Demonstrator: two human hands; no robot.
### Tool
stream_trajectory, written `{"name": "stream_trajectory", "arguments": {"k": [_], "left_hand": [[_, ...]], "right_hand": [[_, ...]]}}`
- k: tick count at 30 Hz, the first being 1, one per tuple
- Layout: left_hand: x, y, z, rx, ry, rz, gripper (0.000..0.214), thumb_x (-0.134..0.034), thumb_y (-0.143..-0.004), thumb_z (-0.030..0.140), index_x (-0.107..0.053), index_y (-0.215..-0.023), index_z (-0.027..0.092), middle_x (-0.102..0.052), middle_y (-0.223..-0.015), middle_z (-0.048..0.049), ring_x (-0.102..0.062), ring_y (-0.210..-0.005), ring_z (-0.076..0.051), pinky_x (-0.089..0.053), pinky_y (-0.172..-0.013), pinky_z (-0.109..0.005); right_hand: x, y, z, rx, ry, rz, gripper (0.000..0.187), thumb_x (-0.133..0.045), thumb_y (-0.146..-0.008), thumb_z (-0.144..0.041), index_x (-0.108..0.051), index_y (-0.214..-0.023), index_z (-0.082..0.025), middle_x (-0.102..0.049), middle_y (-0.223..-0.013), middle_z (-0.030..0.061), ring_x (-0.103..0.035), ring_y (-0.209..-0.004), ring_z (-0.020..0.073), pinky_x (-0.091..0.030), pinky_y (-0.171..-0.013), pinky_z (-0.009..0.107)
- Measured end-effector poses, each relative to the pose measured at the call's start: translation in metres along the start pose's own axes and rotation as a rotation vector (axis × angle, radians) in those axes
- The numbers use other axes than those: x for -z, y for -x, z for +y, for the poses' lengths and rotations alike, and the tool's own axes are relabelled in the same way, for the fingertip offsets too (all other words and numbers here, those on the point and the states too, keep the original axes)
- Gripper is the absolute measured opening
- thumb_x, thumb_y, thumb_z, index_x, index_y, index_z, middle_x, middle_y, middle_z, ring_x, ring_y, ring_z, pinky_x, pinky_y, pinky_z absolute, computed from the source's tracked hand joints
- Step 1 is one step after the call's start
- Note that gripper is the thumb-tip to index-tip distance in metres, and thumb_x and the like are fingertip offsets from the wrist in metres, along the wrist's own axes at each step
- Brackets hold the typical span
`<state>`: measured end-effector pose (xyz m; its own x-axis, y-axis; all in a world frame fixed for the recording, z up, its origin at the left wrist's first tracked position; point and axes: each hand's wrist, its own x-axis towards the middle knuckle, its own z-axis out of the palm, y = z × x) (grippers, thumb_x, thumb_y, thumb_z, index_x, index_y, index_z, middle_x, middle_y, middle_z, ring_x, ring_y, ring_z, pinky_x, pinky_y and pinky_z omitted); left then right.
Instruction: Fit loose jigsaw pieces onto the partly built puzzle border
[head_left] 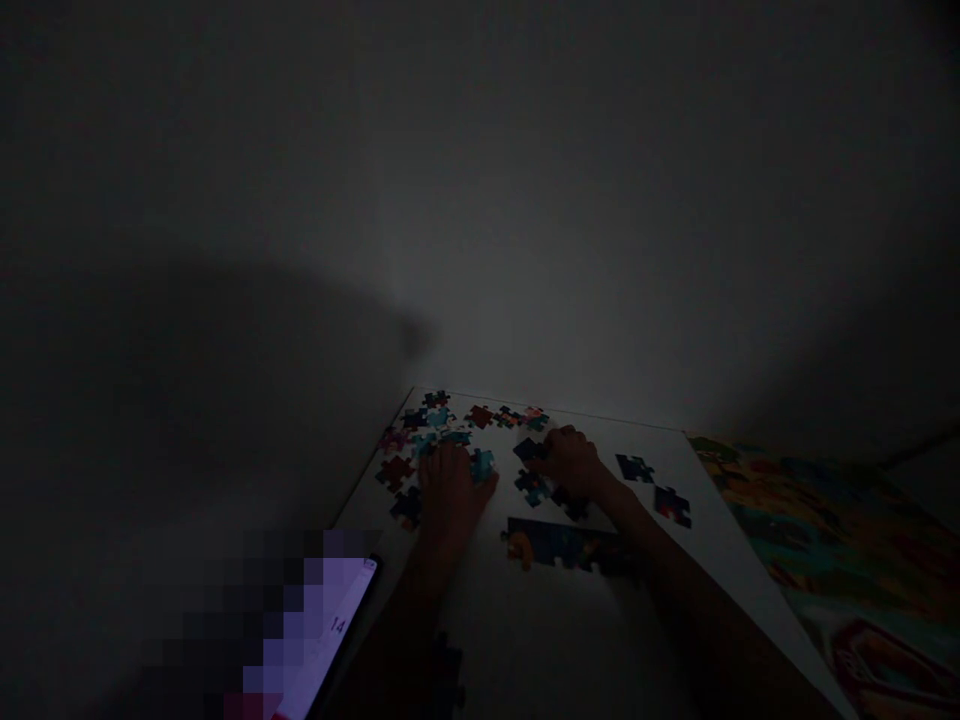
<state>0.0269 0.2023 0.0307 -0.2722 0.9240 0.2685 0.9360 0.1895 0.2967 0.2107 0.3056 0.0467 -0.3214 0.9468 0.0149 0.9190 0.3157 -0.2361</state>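
Observation:
The scene is very dark. A white table (pixel 712 540) carries several loose jigsaw pieces (pixel 439 420) near its far left corner. My left hand (pixel 450 490) lies flat on the table among these pieces, fingers stretched forward, next to a light blue piece (pixel 482 463). My right hand (pixel 574 460) is curled over a dark piece (pixel 529 450) and seems to pinch it. A joined strip of dark pieces with an orange end (pixel 559 545) lies just in front of both hands. Two dark blue pieces (pixel 671 505) sit to the right.
A lit phone screen (pixel 330 630) glows at the lower left edge of the table. A colourful printed picture or box lid (pixel 825 540) lies at the right. A bare wall rises behind the table, with a large shadow on the left.

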Motion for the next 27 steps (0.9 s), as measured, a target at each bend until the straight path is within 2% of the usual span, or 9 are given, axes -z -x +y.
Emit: {"name": "stream_trajectory", "arguments": {"k": [4, 8, 12, 15, 18, 21, 23, 27], "left_hand": [[-0.003, 0.001, 0.001, -0.040, 0.024, 0.029, 0.039, -0.057, -0.089, 0.042, -0.060, -0.119, 0.017, -0.059, -0.130, -0.0154, -0.052, -0.124, -0.033, -0.029, -0.114, -0.055], [-0.006, 0.001, -0.001, -0.043, 0.012, 0.038, 0.042, -0.056, -0.089, 0.042, -0.060, -0.121, 0.017, -0.061, -0.126, -0.0157, -0.053, -0.120, -0.033, -0.030, -0.113, -0.055], [-0.006, -0.001, -0.004, -0.042, -0.011, 0.031, 0.044, -0.056, -0.089, 0.044, -0.061, -0.123, 0.017, -0.059, -0.127, -0.0160, -0.052, -0.121, -0.034, -0.030, -0.112, -0.056], [-0.001, -0.001, -0.002, -0.092, 0.039, 0.023, 0.041, -0.053, -0.092, 0.042, -0.060, -0.127, 0.021, -0.056, -0.133, -0.0136, -0.047, -0.127, -0.032, -0.032, -0.113, -0.054], [0.004, 0.000, 0.006, -0.298, 0.143, -0.078, 0.037, -0.048, -0.096, 0.035, -0.060, -0.130, 0.026, -0.049, -0.145, -0.0086, -0.041, -0.136, -0.027, -0.034, -0.113, -0.047], [0.005, 0.002, 0.015, -0.468, 0.206, -0.244, 0.034, -0.045, -0.099, 0.033, -0.061, -0.129, 0.030, -0.049, -0.147, -0.0046, -0.039, -0.139, -0.023, -0.031, -0.116, -0.047], [0.004, 0.003, 0.019, -0.504, 0.213, -0.298, 0.034, -0.046, -0.099, 0.037, -0.061, -0.129, 0.031, -0.050, -0.148, -0.0040, -0.038, -0.140, -0.024, -0.027, -0.118, -0.050], [0.006, 0.003, 0.021, -0.499, 0.198, -0.306, 0.035, -0.049, -0.098, 0.040, -0.061, -0.129, 0.031, -0.050, -0.148, -0.0052, -0.037, -0.141, -0.026, -0.024, -0.118, -0.056]], "right_hand": [[0.004, 0.012, 0.004, 0.038, 0.032, -0.019, 0.047, -0.064, -0.078, -0.059, -0.067, -0.096, -0.016, -0.061, -0.112, 0.0203, -0.059, -0.106, 0.0360, -0.046, -0.086, 0.050], [0.007, 0.015, 0.004, 0.057, 0.045, -0.073, 0.044, -0.063, -0.080, -0.058, -0.069, -0.095, -0.017, -0.061, -0.115, 0.0199, -0.059, -0.107, 0.0357, -0.046, -0.086, 0.048], [0.019, 0.007, 0.016, 0.134, -0.073, -0.145, 0.026, -0.058, -0.087, -0.039, -0.072, -0.092, -0.017, -0.064, -0.109, 0.0161, -0.063, -0.097, 0.0268, -0.048, -0.083, 0.037], [0.032, 0.003, 0.032, 0.190, -0.218, -0.227, 0.022, -0.052, -0.087, -0.022, -0.072, -0.095, -0.016, -0.067, -0.102, 0.0132, -0.065, -0.083, 0.0194, -0.050, -0.077, 0.030], [0.040, 0.003, 0.048, 0.188, -0.263, -0.266, 0.026, -0.056, -0.081, -0.016, -0.070, -0.103, -0.015, -0.066, -0.106, 0.0128, -0.065, -0.082, 0.0183, -0.051, -0.075, 0.029], [0.042, 0.006, 0.060, 0.221, -0.262, -0.293, 0.038, -0.068, -0.075, -0.019, -0.067, -0.113, -0.017, -0.061, -0.115, 0.0131, -0.062, -0.098, 0.0222, -0.052, -0.086, 0.033], [0.039, 0.007, 0.063, 0.225, -0.254, -0.326, 0.048, -0.075, -0.069, -0.022, -0.065, -0.116, -0.020, -0.058, -0.121, 0.0125, -0.059, -0.108, 0.0251, -0.050, -0.092, 0.036], [0.044, 0.008, 0.061, 0.197, -0.228, -0.388, 0.061, -0.081, -0.064, -0.025, -0.063, -0.122, -0.020, -0.056, -0.126, 0.0135, -0.056, -0.115, 0.0286, -0.050, -0.096, 0.038]]}}
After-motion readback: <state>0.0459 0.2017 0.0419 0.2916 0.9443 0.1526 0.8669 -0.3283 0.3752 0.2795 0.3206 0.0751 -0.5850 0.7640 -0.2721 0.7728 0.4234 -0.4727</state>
